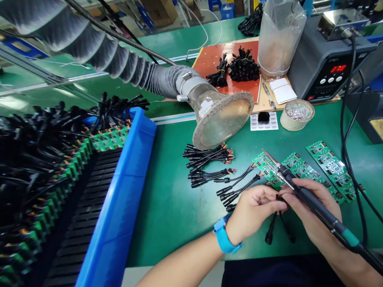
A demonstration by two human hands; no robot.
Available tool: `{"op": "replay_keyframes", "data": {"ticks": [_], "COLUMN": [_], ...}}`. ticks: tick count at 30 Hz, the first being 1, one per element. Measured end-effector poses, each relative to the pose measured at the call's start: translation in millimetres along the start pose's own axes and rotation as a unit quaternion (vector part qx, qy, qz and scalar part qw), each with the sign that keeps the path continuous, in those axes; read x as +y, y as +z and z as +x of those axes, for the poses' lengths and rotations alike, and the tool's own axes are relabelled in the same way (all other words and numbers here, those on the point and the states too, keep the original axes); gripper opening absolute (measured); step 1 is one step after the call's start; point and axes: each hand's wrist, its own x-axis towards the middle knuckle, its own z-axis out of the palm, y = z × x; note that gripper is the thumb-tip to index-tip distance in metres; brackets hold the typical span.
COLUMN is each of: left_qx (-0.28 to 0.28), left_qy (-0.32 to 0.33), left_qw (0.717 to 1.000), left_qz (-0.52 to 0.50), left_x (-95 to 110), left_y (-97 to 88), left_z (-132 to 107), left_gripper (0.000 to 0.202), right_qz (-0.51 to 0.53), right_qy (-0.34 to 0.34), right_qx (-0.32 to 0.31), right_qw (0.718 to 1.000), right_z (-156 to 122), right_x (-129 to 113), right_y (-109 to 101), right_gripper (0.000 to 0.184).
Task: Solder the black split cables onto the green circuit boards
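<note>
My left hand [257, 205], with a blue band at its wrist, pinches a short black cable [270, 233] near its wire end. Its two plug ends hang below the fingers. My right hand [320, 207] is closed around a soldering iron [314, 205], whose tip points up and left over a green circuit board [263, 163]. The right thumb and fingertips meet the left ones at the cable's thin wires, mostly hidden there. More boards [308, 171] lie beyond and beside my right hand. Loose black cables [239, 185] with coloured wire ends lie left of the boards.
A fume extractor hood [224, 119] hangs over the green bench. At left stands a blue bin [125, 175] of wired boards. A soldering station [329, 67] reading 370, a round tub [297, 115] and cable bundles [243, 65] are at the back. Black cords [347, 139] hang right.
</note>
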Motion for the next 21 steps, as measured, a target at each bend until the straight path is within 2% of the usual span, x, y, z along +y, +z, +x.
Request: {"op": "replay_keyframes", "data": {"ticks": [3, 5, 7, 9, 11, 13, 14, 15, 16, 19, 20, 21], "left_qx": [-0.016, -0.016, -0.007, 0.007, 0.024, 0.041, 0.044, 0.045, 0.042, 0.029, 0.024, 0.021], "left_qy": [0.008, 0.037, 0.106, 0.198, 0.270, 0.299, 0.297, 0.286, 0.263, 0.134, 0.080, 0.032], "left_qw": [0.999, 0.994, 0.969, 0.913, 0.837, 0.779, 0.769, 0.775, 0.798, 0.927, 0.962, 0.983], "left_qz": [0.031, 0.104, 0.222, 0.358, 0.476, 0.549, 0.564, 0.562, 0.541, 0.348, 0.262, 0.181], "left_x": [1.9, 4.8, 7.5, 8.2, 6.3, 3.0, 1.7, 1.0, 1.2, 7.2, 10.4, 13.7], "left_y": [-1.4, -3.0, -4.7, -5.9, -6.3, -6.0, -5.7, -5.3, -4.9, -4.3, -4.3, -4.4], "left_z": [-1.2, -2.9, -5.3, -8.2, -10.9, -12.7, -13.1, -13.2, -12.8, -10.2, -9.1, -8.2], "left_gripper": [0.015, 0.009, 0.010, 0.014, 0.019, 0.024, 0.025, 0.024, 0.021, 0.014, 0.016, 0.018], "right_qz": [-0.038, -0.084, -0.123, -0.143, -0.159, -0.174, -0.180, -0.184, -0.186, -0.171, -0.162, -0.153], "right_qy": [-0.024, -0.086, -0.168, -0.214, -0.234, -0.250, -0.256, -0.258, -0.254, -0.228, -0.223, -0.218], "right_qx": [-0.017, -0.040, -0.082, -0.125, -0.143, -0.135, -0.129, -0.123, -0.115, -0.059, -0.026, 0.003], "right_qw": [0.999, 0.992, 0.975, 0.958, 0.948, 0.943, 0.941, 0.941, 0.942, 0.957, 0.961, 0.964], "right_z": [1.9, 4.8, 8.3, 11.6, 14.0, 15.0, 14.9, 14.2, 13.1, 6.8, 4.0, 1.0], "right_x": [-4.9, -6.6, -6.5, -5.2, -3.9, -2.9, -2.3, -1.8, -1.1, 1.8, 3.5, 5.7], "right_y": [-1.4, -5.4, -10.9, -15.6, -17.3, -15.5, -13.7, -11.7, -9.9, -8.4, -10.3, -13.6], "right_gripper": [0.030, 0.029, 0.029, 0.027, 0.021, 0.018, 0.017, 0.017, 0.017, 0.028, 0.032, 0.033]}}
